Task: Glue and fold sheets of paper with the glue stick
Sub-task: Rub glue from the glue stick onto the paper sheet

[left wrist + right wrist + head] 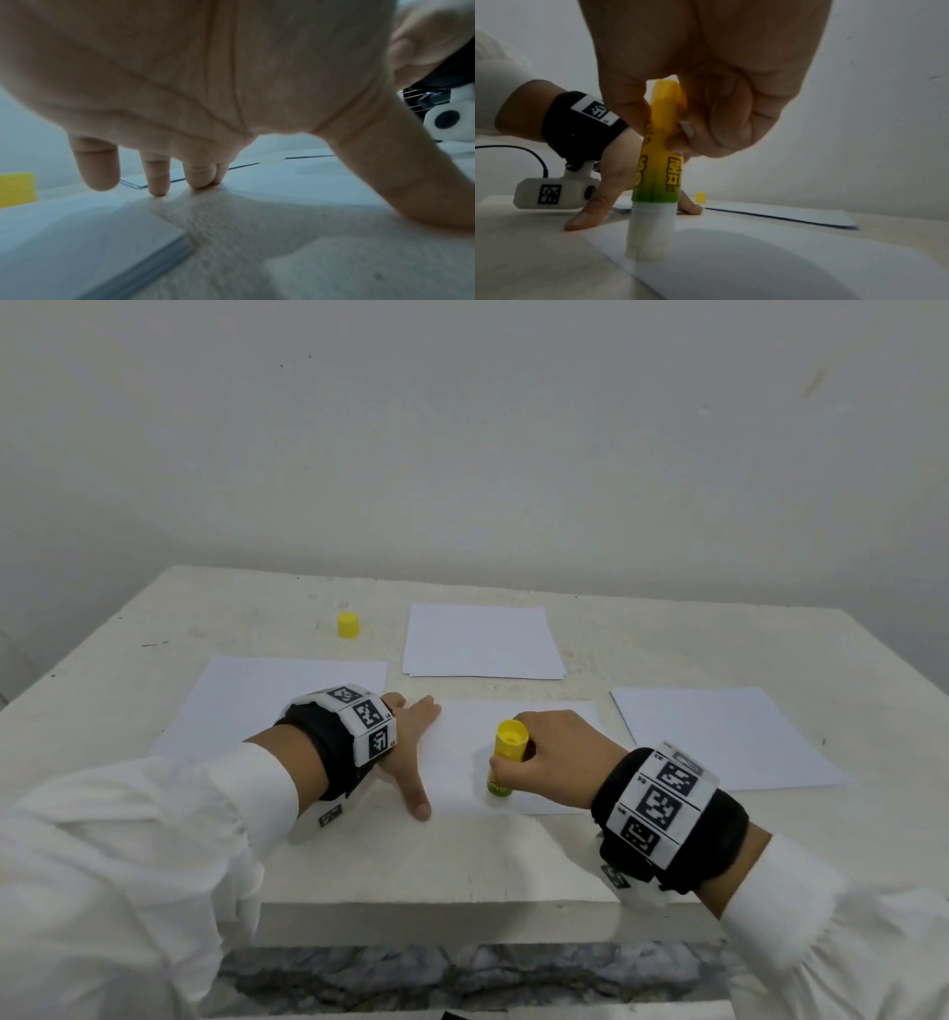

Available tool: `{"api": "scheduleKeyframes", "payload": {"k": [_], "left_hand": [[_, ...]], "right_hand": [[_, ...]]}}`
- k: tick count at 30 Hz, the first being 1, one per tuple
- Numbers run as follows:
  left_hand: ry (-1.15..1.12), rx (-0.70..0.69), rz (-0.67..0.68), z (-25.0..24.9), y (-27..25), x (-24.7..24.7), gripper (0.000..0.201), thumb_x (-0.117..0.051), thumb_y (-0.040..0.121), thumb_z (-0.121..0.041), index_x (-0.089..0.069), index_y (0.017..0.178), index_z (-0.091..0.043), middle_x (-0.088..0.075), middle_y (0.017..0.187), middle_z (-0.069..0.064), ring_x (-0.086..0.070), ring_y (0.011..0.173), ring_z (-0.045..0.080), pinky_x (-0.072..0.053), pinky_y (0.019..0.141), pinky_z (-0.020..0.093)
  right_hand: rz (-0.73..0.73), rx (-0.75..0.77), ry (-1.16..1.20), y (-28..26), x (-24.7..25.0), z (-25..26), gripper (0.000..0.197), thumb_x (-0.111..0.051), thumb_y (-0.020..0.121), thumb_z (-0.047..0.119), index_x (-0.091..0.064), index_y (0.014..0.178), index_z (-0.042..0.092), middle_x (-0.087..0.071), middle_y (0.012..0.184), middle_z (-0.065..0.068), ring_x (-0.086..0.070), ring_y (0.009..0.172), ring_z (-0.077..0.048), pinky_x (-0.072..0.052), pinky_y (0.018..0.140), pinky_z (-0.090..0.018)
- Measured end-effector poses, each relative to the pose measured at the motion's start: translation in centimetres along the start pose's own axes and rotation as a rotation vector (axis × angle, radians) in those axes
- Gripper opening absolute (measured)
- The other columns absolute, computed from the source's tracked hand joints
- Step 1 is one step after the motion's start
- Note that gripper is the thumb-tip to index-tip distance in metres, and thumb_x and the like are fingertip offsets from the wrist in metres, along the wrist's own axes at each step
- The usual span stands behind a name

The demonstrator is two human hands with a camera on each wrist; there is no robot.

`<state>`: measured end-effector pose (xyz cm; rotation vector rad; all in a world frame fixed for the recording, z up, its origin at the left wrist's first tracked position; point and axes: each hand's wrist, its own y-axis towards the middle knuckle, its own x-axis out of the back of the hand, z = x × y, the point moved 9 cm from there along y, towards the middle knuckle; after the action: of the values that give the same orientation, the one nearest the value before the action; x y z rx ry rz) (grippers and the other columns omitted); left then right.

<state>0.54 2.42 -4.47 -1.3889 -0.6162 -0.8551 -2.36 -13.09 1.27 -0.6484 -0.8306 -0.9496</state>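
1. Yellow and green mark the glue stick (506, 759), which stands nearly upright with its white glue end pressed down on the middle sheet (544, 783), near that sheet's front-left part.
2. Fingers and thumb of the right hand (562, 752) are curled round the stick's upper body, and the right wrist view shows the same grasp from below (the printed label faces that camera).
3. Spread flat, the left hand (411, 742) lies at the left edge of the middle sheet; its fingers are straight and hold nothing, and the thumb reaches toward the front on the table (462, 855).
4. From the left wrist view, the fingertips (158, 190) touch down where paper meets the table top, though I cannot tell exactly which of them press on the sheet.
5. Off the stick, the yellow cap (348, 625) stands on its own at the back left of the table, well apart from both hands.
6. Behind the middle sheet lies a small pile of paper (482, 642), squarely stacked, with the cap to its left.
7. To the left lies another white sheet (246, 706), partly under the left wrist and its marker band (359, 721).
8. To the right lies a further sheet (729, 737), flat and apart from the middle one.
9. Both forearms wear white sleeves (128, 855), and the right wrist carries a marker band (662, 803) of its own.
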Motion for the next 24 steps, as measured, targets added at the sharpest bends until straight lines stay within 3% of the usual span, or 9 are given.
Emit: {"api": "scheduleKeyframes", "payload": {"k": [8,14,17,20,24], "left_hand": [[0.008,-0.02,0.012,-0.2,0.3,-0.2,0.138,-0.08,0.052,-0.066,0.012,0.15,-0.033,-0.004,0.157,0.008,-0.017,0.141,0.036,-0.023,0.112,0.047],[0.014,-0.023,-0.012,-0.4,0.6,-0.1,0.138,-0.082,0.046,-0.068,0.005,0.148,-0.034,-0.012,0.154,0.008,-0.024,0.137,0.037,-0.027,0.111,0.05],[0.053,-0.043,-0.045,-1.0,0.5,0.3,0.136,-0.081,0.05,-0.067,0.005,0.149,-0.029,-0.011,0.155,0.006,-0.015,0.142,0.032,-0.02,0.115,0.049],[0.096,-0.091,-0.073,-1.9,0.5,0.8,0.14,-0.081,0.051,-0.067,0.007,0.151,-0.022,-0.013,0.156,0.0,-0.008,0.144,0.024,-0.015,0.116,0.046],[0.1,-0.091,-0.107,-3.1,0.7,2.1,0.147,-0.08,0.049,-0.069,0.016,0.15,-0.022,0.007,0.159,0.005,0.001,0.146,0.027,-0.009,0.116,0.048]], "right_hand": [[-0.099,-0.173,0.003,-3.8,4.5,-7.5,0.028,-0.061,0.083,0.029,-0.055,0.075,0.003,-0.053,0.071,0.0,-0.046,0.064,-0.012,-0.037,0.06,-0.025],[-0.131,-0.233,-0.027,-2.6,7.1,-9.2,0.025,-0.062,0.084,0.027,-0.048,0.068,0.013,-0.047,0.066,0.002,-0.042,0.059,-0.011,-0.032,0.053,-0.024],[-0.235,-0.268,-0.011,0.4,9.0,-9.8,0.033,-0.06,0.085,0.026,-0.039,0.062,0.015,-0.04,0.061,0.001,-0.038,0.055,-0.011,-0.027,0.051,-0.024],[-0.239,-0.318,-0.011,3.0,9.0,-10.5,0.036,-0.059,0.084,0.027,-0.035,0.059,0.016,-0.036,0.058,0.001,-0.036,0.053,-0.013,-0.026,0.05,-0.025],[-0.21,-0.33,0.001,4.0,8.4,-11.3,0.037,-0.058,0.085,0.025,-0.034,0.059,0.016,-0.035,0.058,0.001,-0.034,0.053,-0.013,-0.025,0.05,-0.025]]}}
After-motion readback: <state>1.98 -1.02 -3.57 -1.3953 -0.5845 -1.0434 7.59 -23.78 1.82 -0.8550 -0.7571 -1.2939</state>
